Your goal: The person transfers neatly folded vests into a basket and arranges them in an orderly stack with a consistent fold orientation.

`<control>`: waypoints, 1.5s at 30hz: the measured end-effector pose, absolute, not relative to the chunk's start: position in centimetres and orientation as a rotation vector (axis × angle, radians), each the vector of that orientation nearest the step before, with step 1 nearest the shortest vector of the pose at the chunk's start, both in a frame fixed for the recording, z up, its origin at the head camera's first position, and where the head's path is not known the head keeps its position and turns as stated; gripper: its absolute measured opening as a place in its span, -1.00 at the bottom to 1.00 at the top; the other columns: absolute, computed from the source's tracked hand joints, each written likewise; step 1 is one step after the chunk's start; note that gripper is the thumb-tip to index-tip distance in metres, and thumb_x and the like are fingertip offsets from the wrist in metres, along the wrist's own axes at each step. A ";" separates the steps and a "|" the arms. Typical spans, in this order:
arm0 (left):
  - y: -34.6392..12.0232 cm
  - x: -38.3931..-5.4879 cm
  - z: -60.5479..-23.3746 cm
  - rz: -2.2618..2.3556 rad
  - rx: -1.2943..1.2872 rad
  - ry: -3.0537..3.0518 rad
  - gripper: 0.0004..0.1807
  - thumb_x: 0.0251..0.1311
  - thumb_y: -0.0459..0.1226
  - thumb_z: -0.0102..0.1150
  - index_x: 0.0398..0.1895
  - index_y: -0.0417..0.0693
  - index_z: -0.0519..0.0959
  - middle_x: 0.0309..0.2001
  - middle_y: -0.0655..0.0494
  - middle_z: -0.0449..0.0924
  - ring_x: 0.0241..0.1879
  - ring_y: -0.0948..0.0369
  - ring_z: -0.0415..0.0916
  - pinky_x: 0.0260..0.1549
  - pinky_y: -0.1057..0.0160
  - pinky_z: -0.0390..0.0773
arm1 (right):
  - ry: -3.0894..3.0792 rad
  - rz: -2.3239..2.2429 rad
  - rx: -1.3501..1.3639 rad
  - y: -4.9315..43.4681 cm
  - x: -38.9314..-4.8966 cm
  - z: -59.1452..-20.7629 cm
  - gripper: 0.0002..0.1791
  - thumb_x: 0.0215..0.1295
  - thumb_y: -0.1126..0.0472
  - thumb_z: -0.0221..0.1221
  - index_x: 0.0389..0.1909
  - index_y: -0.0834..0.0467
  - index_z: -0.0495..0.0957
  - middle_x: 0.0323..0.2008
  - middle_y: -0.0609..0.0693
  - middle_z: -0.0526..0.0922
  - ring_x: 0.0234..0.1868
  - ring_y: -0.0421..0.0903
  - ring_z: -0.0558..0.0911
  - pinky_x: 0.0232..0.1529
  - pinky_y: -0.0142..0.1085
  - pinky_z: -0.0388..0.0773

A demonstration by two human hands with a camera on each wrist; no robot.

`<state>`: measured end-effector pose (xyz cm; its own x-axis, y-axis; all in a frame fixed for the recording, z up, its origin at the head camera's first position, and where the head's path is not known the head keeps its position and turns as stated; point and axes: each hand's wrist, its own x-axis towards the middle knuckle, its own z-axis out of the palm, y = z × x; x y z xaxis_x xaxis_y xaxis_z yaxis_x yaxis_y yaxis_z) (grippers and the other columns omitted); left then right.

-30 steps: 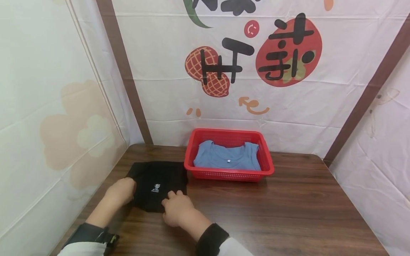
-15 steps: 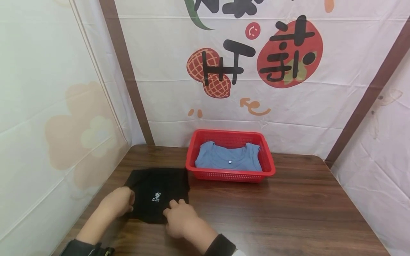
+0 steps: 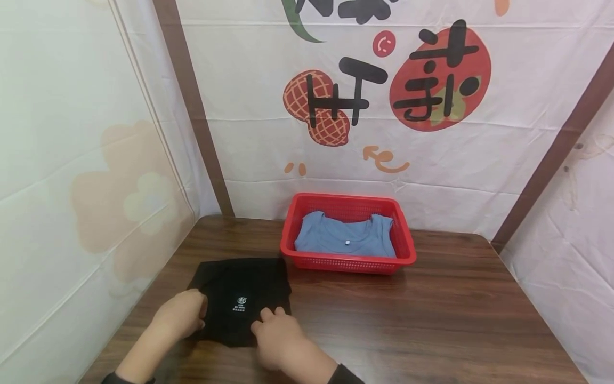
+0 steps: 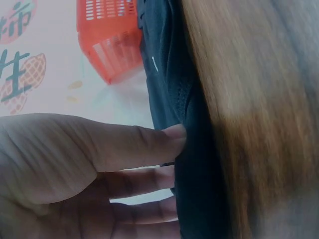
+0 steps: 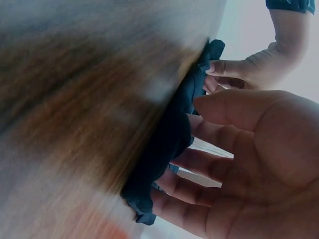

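Note:
A folded black garment (image 3: pixel 261 280) with a small white print lies flat at the left of the wooden table. My left hand (image 3: pixel 179 313) touches its left side; in the left wrist view the thumb (image 4: pixel 174 137) rests on the black cloth, with a gap between it and the other fingers. My right hand (image 3: pixel 277 337) rests on the near right corner. From the right wrist view, its fingers (image 5: pixel 214 167) stretch fairly straight to the cloth, and some fingertips are hidden behind a fold.
Behind the garment and to its right stands a red plastic basket (image 3: pixel 352 262), which holds a folded blue top (image 3: pixel 331 242). White printed curtains (image 3: pixel 249 138) hang along the back and sides of the wooden table (image 3: pixel 431 320).
The black garment has slid toward me along with both hands, and its far edge is now farther from the basket's level. Basket and blue top stay put; the view shifts slightly.

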<state>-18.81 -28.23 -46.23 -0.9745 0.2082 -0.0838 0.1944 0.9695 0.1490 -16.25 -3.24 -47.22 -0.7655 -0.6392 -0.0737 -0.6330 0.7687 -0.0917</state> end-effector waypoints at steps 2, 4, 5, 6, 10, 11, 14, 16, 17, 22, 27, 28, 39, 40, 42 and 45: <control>-28.0 -18.6 -46.2 0.213 0.319 3.018 -0.68 -0.15 -0.32 0.61 -0.52 -0.01 0.54 -0.42 0.10 0.50 -0.41 0.15 0.52 -0.43 0.08 0.60 | 2.848 -0.096 -1.028 -2.9 -16.1 -47.2 -0.64 0.23 0.01 0.30 0.07 -0.14 0.69 -0.11 -0.14 0.56 -0.18 -0.11 0.50 -0.35 -0.29 0.53; -27.7 -18.4 -46.2 0.216 0.321 3.011 -0.66 -0.18 -0.33 0.62 -0.54 0.00 0.52 -0.42 0.11 0.48 -0.42 0.16 0.50 -0.44 0.10 0.58 | 2.833 -0.100 -1.036 -2.6 -16.0 -47.3 -0.63 0.22 0.01 0.30 0.07 -0.14 0.69 -0.12 -0.15 0.56 -0.18 -0.12 0.49 -0.34 -0.30 0.52; -27.6 -18.3 -46.2 0.220 0.317 3.004 -0.65 -0.18 -0.33 0.62 -0.55 0.01 0.52 -0.43 0.12 0.48 -0.43 0.17 0.49 -0.44 0.11 0.57 | 2.827 -0.103 -1.041 -2.4 -15.9 -47.3 -0.63 0.22 0.01 0.30 0.07 -0.15 0.69 -0.12 -0.15 0.55 -0.19 -0.13 0.49 -0.33 -0.31 0.51; -27.4 -18.2 -46.2 0.222 0.311 2.998 -0.64 -0.18 -0.34 0.62 -0.56 0.02 0.51 -0.43 0.13 0.47 -0.43 0.18 0.48 -0.45 0.13 0.57 | 2.822 -0.105 -1.048 -2.2 -15.8 -47.4 -0.63 0.21 0.01 0.31 0.07 -0.15 0.69 -0.13 -0.16 0.55 -0.20 -0.13 0.49 -0.33 -0.31 0.50; -26.7 -17.7 -46.2 0.225 0.319 2.979 -0.64 -0.19 -0.35 0.62 -0.57 0.03 0.50 -0.43 0.13 0.46 -0.43 0.18 0.48 -0.45 0.16 0.56 | 2.814 -0.111 -1.079 -1.4 -15.2 -47.4 -0.64 0.21 0.01 0.31 0.06 -0.16 0.69 -0.14 -0.16 0.54 -0.23 -0.14 0.47 -0.31 -0.34 0.48; -26.5 -17.6 -46.3 0.222 0.327 2.982 -0.63 -0.20 -0.35 0.63 -0.57 0.02 0.50 -0.43 0.13 0.46 -0.43 0.18 0.48 -0.46 0.15 0.56 | 2.809 -0.114 -1.083 -1.1 -15.1 -47.4 -0.64 0.21 0.01 0.31 0.05 -0.15 0.69 -0.15 -0.16 0.54 -0.23 -0.14 0.46 -0.30 -0.34 0.48; -25.8 -17.3 -46.2 0.214 0.353 2.995 -0.62 -0.22 -0.35 0.64 -0.58 0.02 0.49 -0.44 0.14 0.45 -0.44 0.18 0.47 -0.47 0.15 0.55 | 2.794 -0.143 -1.072 -0.5 -14.6 -47.3 -0.64 0.19 0.01 0.33 0.04 -0.14 0.69 -0.15 -0.16 0.54 -0.24 -0.15 0.46 -0.30 -0.33 0.49; -25.3 -17.0 -46.1 0.205 0.358 3.007 -0.61 -0.23 -0.34 0.65 -0.59 0.04 0.49 -0.45 0.14 0.44 -0.45 0.19 0.46 -0.48 0.15 0.54 | 2.775 -0.163 -1.040 -0.2 -14.3 -47.3 -0.63 0.19 0.01 0.35 0.05 -0.14 0.69 -0.14 -0.16 0.54 -0.23 -0.15 0.46 -0.29 -0.30 0.51; -25.0 -16.9 -46.1 0.199 0.370 3.014 -0.61 -0.24 -0.34 0.65 -0.59 0.04 0.49 -0.45 0.14 0.44 -0.46 0.19 0.46 -0.48 0.15 0.54 | 2.768 -0.173 -1.027 0.0 -14.2 -47.3 -0.63 0.19 0.00 0.35 0.05 -0.15 0.69 -0.13 -0.16 0.55 -0.23 -0.15 0.46 -0.29 -0.29 0.52; -23.8 -16.3 -46.1 0.192 0.382 3.028 -0.61 -0.23 -0.34 0.65 -0.61 0.04 0.49 -0.46 0.14 0.44 -0.47 0.19 0.46 -0.48 0.15 0.55 | 2.770 -0.196 -0.974 0.8 -13.5 -47.8 -0.62 0.17 -0.03 0.39 0.04 -0.16 0.68 -0.12 -0.17 0.55 -0.22 -0.15 0.45 -0.28 -0.26 0.54; -22.6 -15.7 -46.1 0.200 0.386 3.043 -0.60 -0.23 -0.34 0.65 -0.63 0.05 0.48 -0.47 0.15 0.43 -0.46 0.17 0.43 -0.46 0.14 0.54 | 2.781 -0.235 -0.973 2.3 -13.0 -48.2 -0.64 0.17 -0.01 0.40 0.01 -0.16 0.68 -0.18 -0.19 0.54 -0.26 -0.18 0.43 -0.30 -0.30 0.52; -22.3 -15.6 -46.1 0.202 0.387 3.047 -0.60 -0.24 -0.34 0.65 -0.63 0.05 0.48 -0.47 0.15 0.43 -0.46 0.17 0.43 -0.46 0.13 0.54 | 2.780 -0.243 -0.974 2.6 -13.0 -48.2 -0.65 0.17 0.00 0.40 0.00 -0.16 0.68 -0.19 -0.19 0.53 -0.27 -0.19 0.42 -0.31 -0.31 0.51; -18.7 -14.9 -46.8 0.252 0.441 3.058 -0.62 -0.22 -0.34 0.62 -0.61 0.08 0.49 -0.48 0.15 0.43 -0.44 0.13 0.44 -0.45 0.05 0.55 | 2.749 -0.303 -0.885 6.6 -12.3 -48.4 -0.69 0.21 0.01 0.39 -0.01 -0.16 0.68 -0.24 -0.21 0.50 -0.30 -0.21 0.39 -0.35 -0.31 0.50; -18.5 -14.8 -46.9 0.250 0.455 3.060 -0.63 -0.21 -0.33 0.61 -0.61 0.08 0.48 -0.48 0.15 0.44 -0.43 0.13 0.44 -0.44 0.04 0.55 | 2.742 -0.314 -0.871 6.9 -12.2 -48.4 -0.69 0.21 0.00 0.39 -0.01 -0.16 0.68 -0.24 -0.22 0.49 -0.30 -0.21 0.39 -0.35 -0.31 0.50; -18.0 -14.6 -47.0 0.263 0.491 3.059 -0.65 -0.19 -0.32 0.60 -0.59 0.08 0.49 -0.47 0.16 0.45 -0.41 0.12 0.45 -0.43 0.03 0.56 | 2.728 -0.335 -0.839 7.6 -12.2 -48.5 -0.70 0.22 0.00 0.38 -0.01 -0.18 0.68 -0.25 -0.23 0.48 -0.30 -0.22 0.39 -0.33 -0.30 0.51; -17.5 -14.3 -47.0 0.270 0.567 3.053 -0.67 -0.16 -0.29 0.58 -0.58 0.10 0.50 -0.47 0.18 0.45 -0.40 0.14 0.45 -0.44 0.05 0.54 | 2.701 -0.360 -0.793 8.8 -12.2 -48.8 -0.72 0.24 -0.02 0.37 -0.02 -0.21 0.67 -0.25 -0.26 0.47 -0.30 -0.23 0.39 -0.29 -0.30 0.52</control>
<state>-14.33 -17.48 -47.02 -0.9336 0.3583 0.0075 0.3540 0.9189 0.1742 -12.23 8.80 -48.75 -0.8014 -0.5579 -0.2154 -0.4821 0.8158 -0.3194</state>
